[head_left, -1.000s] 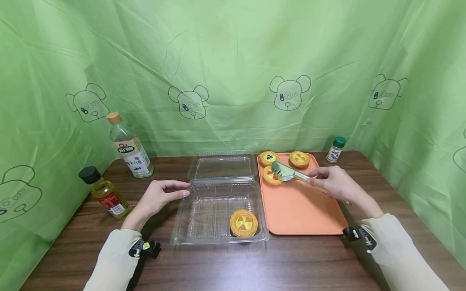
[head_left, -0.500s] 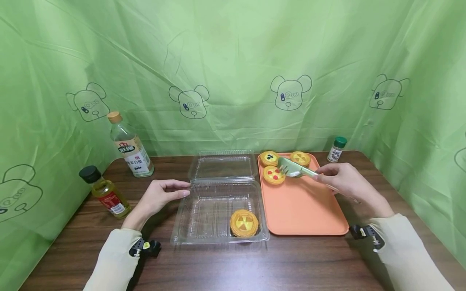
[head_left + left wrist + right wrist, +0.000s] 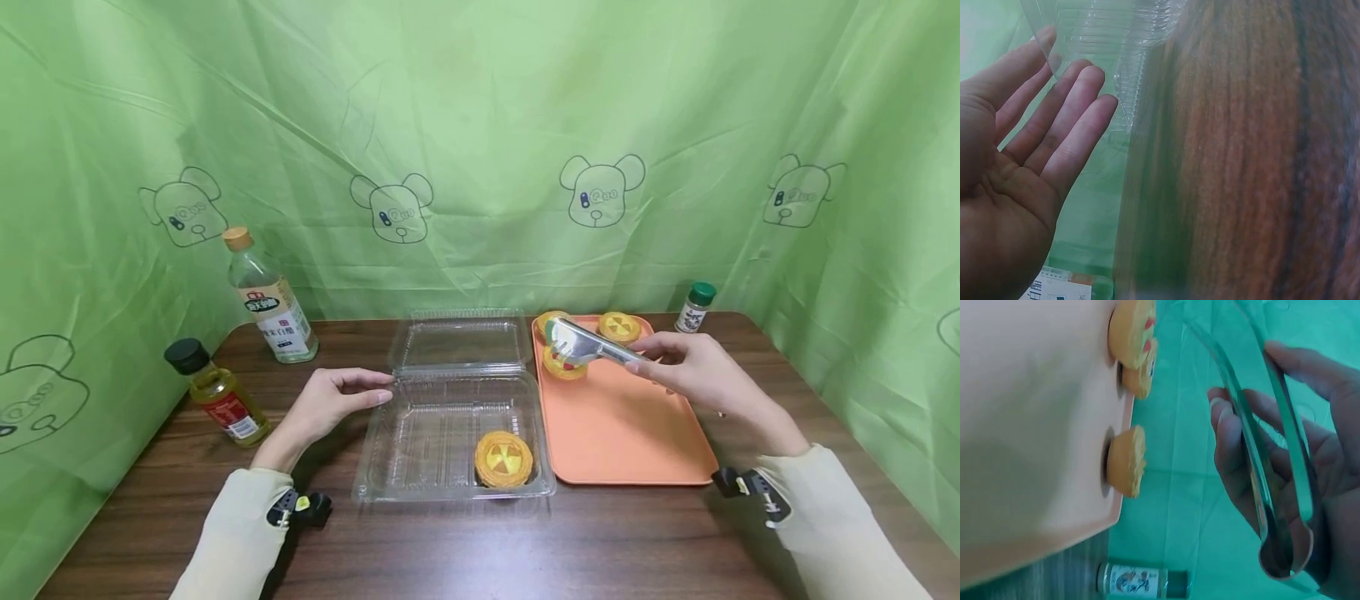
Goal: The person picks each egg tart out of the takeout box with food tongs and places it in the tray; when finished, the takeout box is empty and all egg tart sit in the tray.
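My right hand (image 3: 688,367) holds metal food tongs (image 3: 600,346) by their arms. Their tips hang over the back left of the orange tray (image 3: 630,433), overlapping a red-dotted egg tart (image 3: 567,370) and a tart behind it (image 3: 546,322). In the right wrist view the tongs (image 3: 1286,419) stand spread, with nothing between their arms. My left hand (image 3: 330,404) touches the left edge of the clear plastic container (image 3: 420,433), fingers mostly straight with thumb and forefinger at the rim. One tart (image 3: 503,459) sits in the container's front right corner.
The container's lid (image 3: 461,343) lies folded back. Another tart (image 3: 618,327) is at the tray's back right. A green-capped shaker (image 3: 693,308) stands behind the tray. At the left are a tall vinegar bottle (image 3: 277,317) and a black-capped oil bottle (image 3: 225,404).
The tongs moved slightly right, then back left and up over the tarts, turning in my right hand. My left hand, the container and its tart stay in place.
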Tool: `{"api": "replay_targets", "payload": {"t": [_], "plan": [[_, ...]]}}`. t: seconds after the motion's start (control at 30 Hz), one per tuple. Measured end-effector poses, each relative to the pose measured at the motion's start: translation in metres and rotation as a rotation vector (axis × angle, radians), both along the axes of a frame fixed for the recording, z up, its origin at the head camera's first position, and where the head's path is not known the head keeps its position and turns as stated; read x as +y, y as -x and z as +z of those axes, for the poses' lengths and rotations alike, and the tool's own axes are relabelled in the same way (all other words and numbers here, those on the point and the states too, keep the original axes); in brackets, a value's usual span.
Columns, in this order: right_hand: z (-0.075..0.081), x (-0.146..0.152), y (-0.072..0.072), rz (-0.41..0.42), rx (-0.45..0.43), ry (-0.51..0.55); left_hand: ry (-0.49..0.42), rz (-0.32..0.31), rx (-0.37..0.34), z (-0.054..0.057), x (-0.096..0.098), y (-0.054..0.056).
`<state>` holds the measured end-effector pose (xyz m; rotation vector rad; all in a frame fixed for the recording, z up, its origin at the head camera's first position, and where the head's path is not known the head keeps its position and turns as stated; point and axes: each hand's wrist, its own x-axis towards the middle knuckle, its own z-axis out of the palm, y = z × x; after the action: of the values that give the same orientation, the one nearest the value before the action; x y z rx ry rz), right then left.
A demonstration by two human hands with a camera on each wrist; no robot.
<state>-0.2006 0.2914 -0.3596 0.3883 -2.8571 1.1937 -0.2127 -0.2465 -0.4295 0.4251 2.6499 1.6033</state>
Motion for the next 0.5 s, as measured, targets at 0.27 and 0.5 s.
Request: {"api": "replay_targets", "payload": {"t": [0.27, 0.5], "plan": [[0.007, -0.024, -0.007, 0.119, 0.005, 0.005, 0.000, -0.009, -0.002, 0.003, 0.001, 0.002], [0.016, -0.046, 0.001, 0.279, 0.019, -0.063, -0.015, -0.009, 0.004, 0.000, 0.000, 0.001]]}}
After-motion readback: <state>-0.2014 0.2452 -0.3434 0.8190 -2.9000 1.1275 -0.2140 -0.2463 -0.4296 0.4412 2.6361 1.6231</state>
